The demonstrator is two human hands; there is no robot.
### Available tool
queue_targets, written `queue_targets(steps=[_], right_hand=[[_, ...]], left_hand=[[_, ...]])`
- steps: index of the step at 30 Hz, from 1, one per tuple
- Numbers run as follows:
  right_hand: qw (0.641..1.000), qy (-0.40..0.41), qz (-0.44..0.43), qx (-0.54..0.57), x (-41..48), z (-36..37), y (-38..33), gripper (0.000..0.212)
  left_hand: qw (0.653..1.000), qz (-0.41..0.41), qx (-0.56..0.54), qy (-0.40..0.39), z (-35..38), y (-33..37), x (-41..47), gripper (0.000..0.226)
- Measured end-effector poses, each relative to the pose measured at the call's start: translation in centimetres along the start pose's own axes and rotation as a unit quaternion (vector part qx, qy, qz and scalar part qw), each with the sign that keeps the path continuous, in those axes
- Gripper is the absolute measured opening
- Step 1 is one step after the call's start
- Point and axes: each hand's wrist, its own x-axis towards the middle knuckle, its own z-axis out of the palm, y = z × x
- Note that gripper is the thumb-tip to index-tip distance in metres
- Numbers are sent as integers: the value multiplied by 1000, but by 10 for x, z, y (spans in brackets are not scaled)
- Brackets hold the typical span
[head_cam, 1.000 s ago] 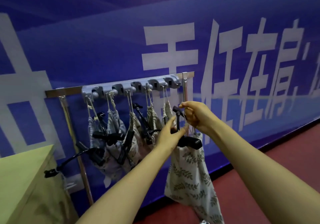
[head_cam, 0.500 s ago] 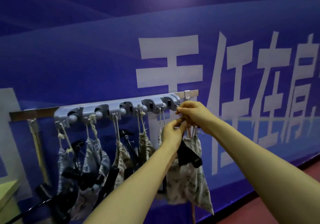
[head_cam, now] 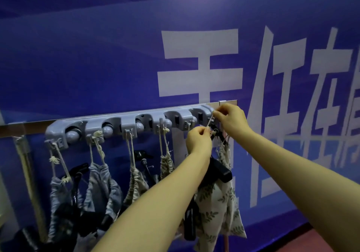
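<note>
**Spotter:** Your leaf-print bag (head_cam: pixel 218 199) hangs just right of centre in the frame, below the right end of the grey rack (head_cam: pixel 128 124). Its neck is bunched up under your hands. Your left grip (head_cam: pixel 197 142) has thumb and forefinger pinched on the pale cord (head_cam: pixel 210 120). Your right grip (head_cam: pixel 231 121) sits a little higher, against the rack's end, with its fingers curled round the upper part of the same cord.

**Coach:** So both are closed tight on string, with nothing else in them. You'll find the cloth soft and limp — it gives no support of its own, so don't take it by the body. Whether the loop is over the last hook I can't tell, because your right fingers cover that spot.

**Spotter:** Mind the weight too. A black handle (head_cam: pixel 220 169) pokes out of the bag's mouth and another dark piece shows at its lower left. I'd judge the bag heavier than it looks, and lopsided. It will likely swing when you let go.

**Coach:** Hold the cord itself, close to the gathered neck. Thin twisted string can slide through dry fingers, so pinch it firmly, and leave one grip on it until you feel the hook carry the load.

**Spotter:** The four bags (head_cam: pixel 101 181) in the lower left of the frame hang close by, each on its own cord, with black parts sticking out. Lower yours straight down — a sideways swing could snag the neighbour.
</note>
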Motion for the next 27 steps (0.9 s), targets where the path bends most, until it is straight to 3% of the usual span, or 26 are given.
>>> queue_targets(steps=[2,5,10,17,21,27], right_hand=[[999,4,22,32,1,2,2,13],[979,-53,120,154,4,-1,3,17],[935,-104,229,251,0,-4,8,17],[967,-60,179,169,-18,9,18,11],[991,-14,109,74,-33,12,12,18],[992,97,57,57,-50,22,-6,17]], left_hand=[[999,-13,27,-22,2,0,5,24],[997,-32,51,-46,4,-3,8,28],[996,-35,79,-10,6,-5,1,25],[982,73,173,23,9,-11,0,25],[975,62,211,19,4,-9,-2,17],[985,57,151,-54,-25,5,-26,29]])
